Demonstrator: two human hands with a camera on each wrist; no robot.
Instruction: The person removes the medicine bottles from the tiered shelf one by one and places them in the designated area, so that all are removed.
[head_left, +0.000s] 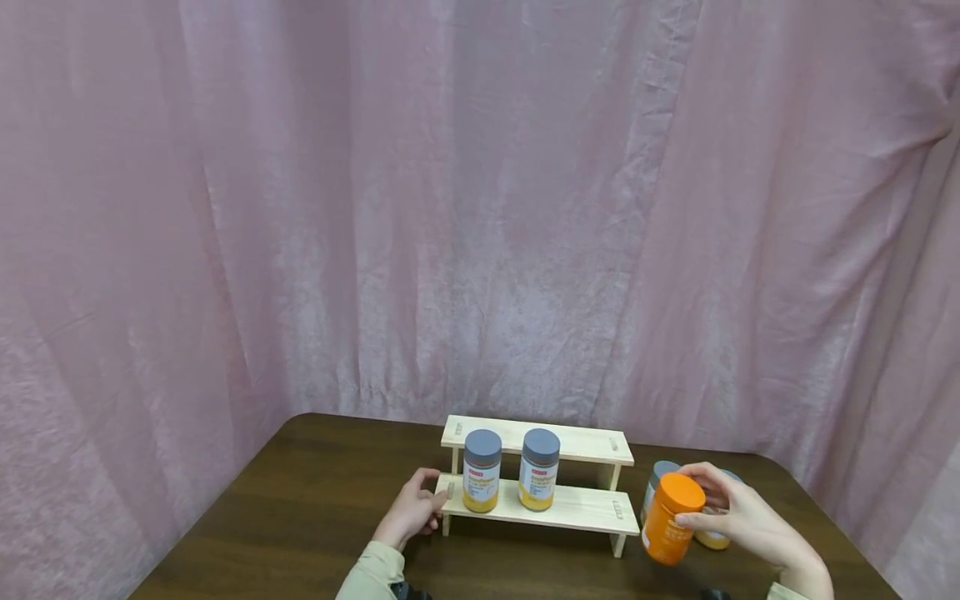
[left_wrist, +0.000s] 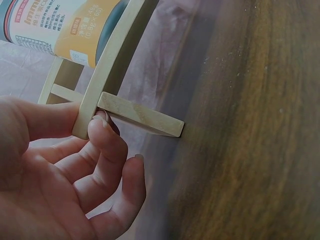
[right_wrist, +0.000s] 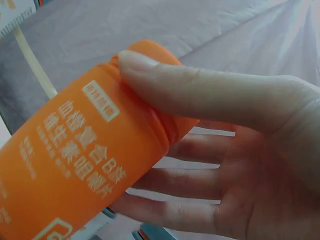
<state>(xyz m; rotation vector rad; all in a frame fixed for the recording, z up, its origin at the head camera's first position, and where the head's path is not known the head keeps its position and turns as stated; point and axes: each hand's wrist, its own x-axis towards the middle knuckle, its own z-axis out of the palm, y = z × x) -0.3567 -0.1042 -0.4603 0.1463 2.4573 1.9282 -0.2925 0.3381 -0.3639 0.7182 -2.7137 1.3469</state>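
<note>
A pale wooden two-tier rack point(head_left: 577, 508) stands on the table. My left hand point(head_left: 415, 506) pinches the left end of its lower shelf; in the left wrist view the thumb and curled fingers point(left_wrist: 107, 145) grip the board edge. Two grey-lidded vitamin jars with white and yellow labels, a left jar point(head_left: 482, 471) and a right jar point(head_left: 538, 469), stand upright on that lower shelf. To the right of the rack, my right hand point(head_left: 738, 521) holds an orange vitamin bottle point(head_left: 670, 521) around its top, tilted. The right wrist view shows the thumb across the bottle's point(right_wrist: 75, 150) neck.
Behind the orange bottle and right hand, partly hidden, are more grey-lidded jars point(head_left: 663, 471) on the dark brown table point(head_left: 315, 492). The upper shelf point(head_left: 555, 439) rises behind the lower one. A pink curtain point(head_left: 480, 208) hangs along the table's back.
</note>
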